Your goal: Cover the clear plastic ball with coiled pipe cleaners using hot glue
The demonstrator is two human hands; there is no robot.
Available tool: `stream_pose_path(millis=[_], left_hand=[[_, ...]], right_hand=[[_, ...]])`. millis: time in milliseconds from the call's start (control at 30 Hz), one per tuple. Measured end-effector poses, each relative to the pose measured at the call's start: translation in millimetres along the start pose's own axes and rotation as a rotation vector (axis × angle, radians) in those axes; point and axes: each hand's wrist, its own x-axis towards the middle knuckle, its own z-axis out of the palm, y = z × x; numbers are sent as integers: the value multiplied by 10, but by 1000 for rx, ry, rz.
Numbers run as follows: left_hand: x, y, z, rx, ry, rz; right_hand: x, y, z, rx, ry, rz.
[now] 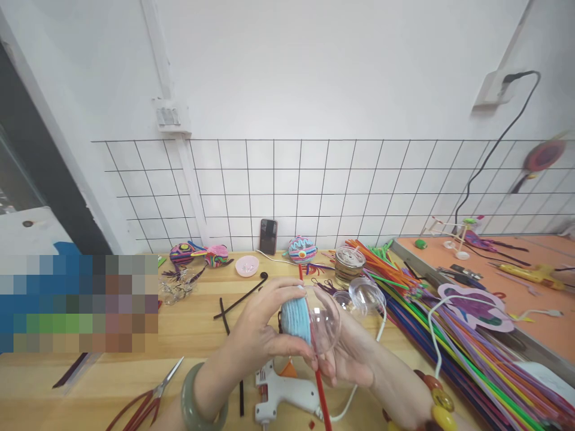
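Observation:
Above the table, both my hands are around a clear plastic ball (327, 326) whose left side is covered with coiled light-blue pipe cleaner (295, 318). My left hand (265, 323), with a green bangle at its wrist, is closed on the blue side. My right hand (348, 353), wearing a bead bracelet, grips the ball from the right and below; its fingers are partly hidden. A red pipe cleaner (321, 392) runs along the ball's middle, one end hanging below my fingers. Beneath lies a white glue gun (287, 389).
Red-handled scissors (150, 398) lie at front left, near black pipe cleaners (242, 297). Coloured pipe cleaners (453, 353) spread along the right. Clear plastic shells (366, 294), a round tub (349, 266), a pink dish (247, 266), a phone (268, 236) and a decorated ball (302, 249) stand behind.

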Motion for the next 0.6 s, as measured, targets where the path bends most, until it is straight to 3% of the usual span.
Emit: stream_pose_path(millis=[333,600], left_hand=[[-25,-21,8,-28,17,5],[-20,31,26,-76,-25,-64]], right_hand=[[-14,21,11,-20,0,-10],[-10,-28,-37,-83,52,-109]])
